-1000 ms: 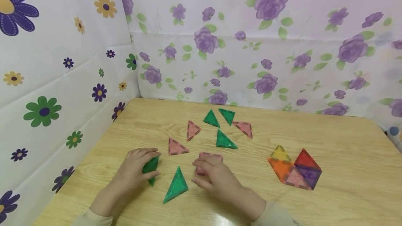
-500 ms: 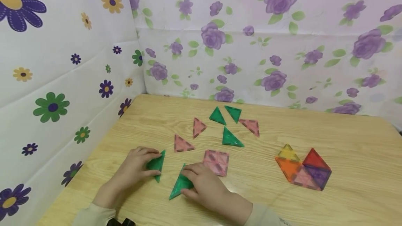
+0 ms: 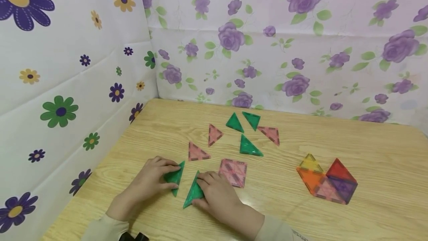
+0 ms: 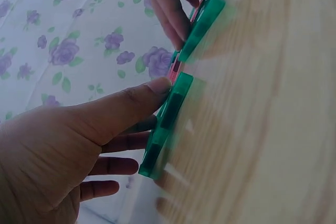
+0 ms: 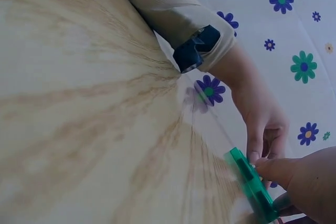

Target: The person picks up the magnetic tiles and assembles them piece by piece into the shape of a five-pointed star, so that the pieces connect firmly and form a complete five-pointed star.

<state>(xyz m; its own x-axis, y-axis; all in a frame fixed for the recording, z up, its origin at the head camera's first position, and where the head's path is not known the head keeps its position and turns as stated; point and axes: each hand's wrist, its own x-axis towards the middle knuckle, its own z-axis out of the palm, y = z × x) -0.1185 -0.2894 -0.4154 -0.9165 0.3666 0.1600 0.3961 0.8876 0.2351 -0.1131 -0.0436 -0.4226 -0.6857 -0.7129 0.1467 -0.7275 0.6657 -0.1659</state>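
Note:
My left hand point(image 3: 147, 181) pinches a translucent green triangle magnetic tile point(image 3: 174, 177) between thumb and fingers, long edge facing right. Just to its right, a second green triangle tile point(image 3: 193, 193) is gripped by my right hand point(image 3: 222, 198), long edge facing left. A narrow gap separates the two tiles. From the left wrist view, the left tile point(image 4: 168, 124) and the right tile point(image 4: 203, 27) appear edge-on, close over the table. The right wrist view shows my right thumb on its tile point(image 5: 249, 182). A pink square of tiles point(image 3: 234, 173) lies beside my right hand.
Beyond the hands lie loose pink triangles point(image 3: 198, 151) and green triangles point(image 3: 250, 146). At right, yellow, orange point(image 3: 309, 179), pink, purple and red point(image 3: 340, 172) tiles form a joined cluster. Flowered cloths point(image 3: 60, 66) hang along the wooden table's point(image 3: 384, 159) left and back.
My right hand has left the pink square and moved left to grip the nearer green triangle. My left hand has shifted its green triangle rightward, narrowing the gap between the two.

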